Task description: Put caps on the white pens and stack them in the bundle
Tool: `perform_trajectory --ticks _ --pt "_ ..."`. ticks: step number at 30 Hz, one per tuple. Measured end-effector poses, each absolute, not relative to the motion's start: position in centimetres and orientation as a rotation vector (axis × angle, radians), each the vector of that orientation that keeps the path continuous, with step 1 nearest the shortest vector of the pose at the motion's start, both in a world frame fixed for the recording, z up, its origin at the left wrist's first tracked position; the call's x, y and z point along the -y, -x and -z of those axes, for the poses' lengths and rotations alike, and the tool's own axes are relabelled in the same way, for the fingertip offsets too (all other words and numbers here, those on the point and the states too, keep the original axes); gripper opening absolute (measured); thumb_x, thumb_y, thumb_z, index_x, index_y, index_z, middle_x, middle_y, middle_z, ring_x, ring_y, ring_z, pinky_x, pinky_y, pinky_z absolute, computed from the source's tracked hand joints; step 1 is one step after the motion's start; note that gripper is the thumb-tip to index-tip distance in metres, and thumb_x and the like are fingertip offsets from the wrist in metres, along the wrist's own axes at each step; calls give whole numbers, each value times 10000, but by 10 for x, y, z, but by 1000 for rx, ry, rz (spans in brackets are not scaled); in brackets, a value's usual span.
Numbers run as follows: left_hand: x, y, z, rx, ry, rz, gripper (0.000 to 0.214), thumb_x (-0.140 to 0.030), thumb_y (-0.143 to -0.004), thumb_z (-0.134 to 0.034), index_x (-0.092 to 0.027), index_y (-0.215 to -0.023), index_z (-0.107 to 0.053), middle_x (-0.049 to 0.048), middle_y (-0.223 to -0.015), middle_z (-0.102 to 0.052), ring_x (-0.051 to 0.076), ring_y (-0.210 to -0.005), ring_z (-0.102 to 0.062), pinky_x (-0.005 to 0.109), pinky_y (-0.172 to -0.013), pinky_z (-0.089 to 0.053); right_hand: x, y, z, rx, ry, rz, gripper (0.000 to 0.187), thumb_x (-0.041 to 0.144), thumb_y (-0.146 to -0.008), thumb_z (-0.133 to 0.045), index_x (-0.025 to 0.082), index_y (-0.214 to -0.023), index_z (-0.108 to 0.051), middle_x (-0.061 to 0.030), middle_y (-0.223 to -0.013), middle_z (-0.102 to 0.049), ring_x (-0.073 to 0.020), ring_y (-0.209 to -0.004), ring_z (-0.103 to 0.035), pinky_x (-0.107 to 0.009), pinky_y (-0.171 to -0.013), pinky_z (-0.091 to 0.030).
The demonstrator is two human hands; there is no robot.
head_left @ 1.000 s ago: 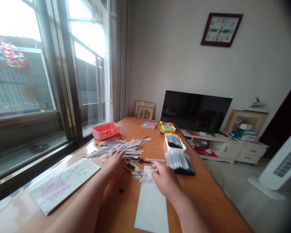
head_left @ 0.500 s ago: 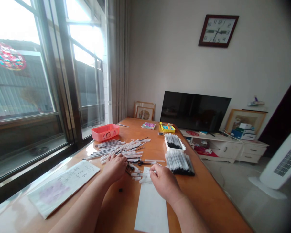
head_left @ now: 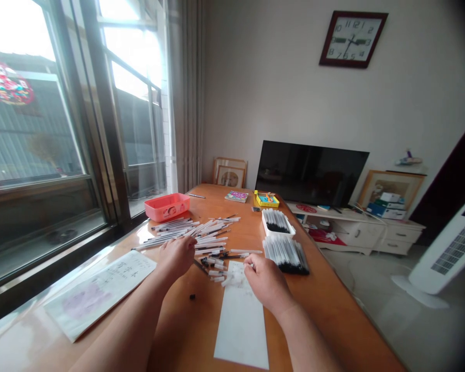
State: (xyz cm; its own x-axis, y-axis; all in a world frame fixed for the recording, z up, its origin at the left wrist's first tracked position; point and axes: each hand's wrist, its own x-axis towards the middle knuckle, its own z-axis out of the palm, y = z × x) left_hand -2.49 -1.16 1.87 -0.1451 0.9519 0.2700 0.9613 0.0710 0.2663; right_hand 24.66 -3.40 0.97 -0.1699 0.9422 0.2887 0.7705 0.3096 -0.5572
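Observation:
My left hand [head_left: 175,257] is closed over the near edge of a loose pile of pens [head_left: 201,230] with clear barrels. Whatever its fingertips pinch is hidden. My right hand [head_left: 266,279] is curled, thumb against fingers, above the top end of a long white paper [head_left: 242,323]. Nothing I can name shows in its grip. Several small pen caps [head_left: 218,273], clear and black, lie between the two hands. To the right of my right hand is a neat stack of pens [head_left: 285,254], black ends toward me.
Behind that stack, a white tray [head_left: 290,235] holds more pens. A red plastic box [head_left: 166,207] stands at the window side. A notebook [head_left: 101,294] lies at left, and a small black piece [head_left: 192,297] near me. Farther back are a yellow box [head_left: 267,201] and a booklet [head_left: 236,196].
My left hand has lifted and drawn slightly left, its fingers now more curled. My right hand has shifted slightly right relative to the paper. The whole view has tilted a little.

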Motion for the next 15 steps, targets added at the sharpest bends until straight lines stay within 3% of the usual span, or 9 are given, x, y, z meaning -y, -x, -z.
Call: perform_trajectory --ticks 5,10,15 --pt "4 34 -6 2327 1998 512 447 -240 -906 -429 -268 -1266 -691 84 -1320 -687 340 -1178 -597 443 -961 -422 30 -250 -8 1974 1574 -379 154 203 -900 -547 237 -852 -688 -5 -730 -699 -153 -670 -587 -258 -592 -277" --pt "4 30 -3 2310 2079 396 426 -237 -899 -426 -295 -1170 -749 67 -1219 -744 343 -1163 -597 467 -999 -399 27 -253 -7 1969 1613 -374 149 190 -891 -548 227 -855 -687 -18 -772 -710 -162 -719 -602 -251 -613 -290" --pt "6 32 -8 2275 2055 498 390 -233 -862 -470 -288 -1126 -751 50 -1175 -760 330 -1117 -602 427 -930 -432 27 -255 -7 1966 1628 -395 151 206 -890 -543 226 -879 -692 -22 -780 -709 -165 -705 -599 -255 -601 -290"
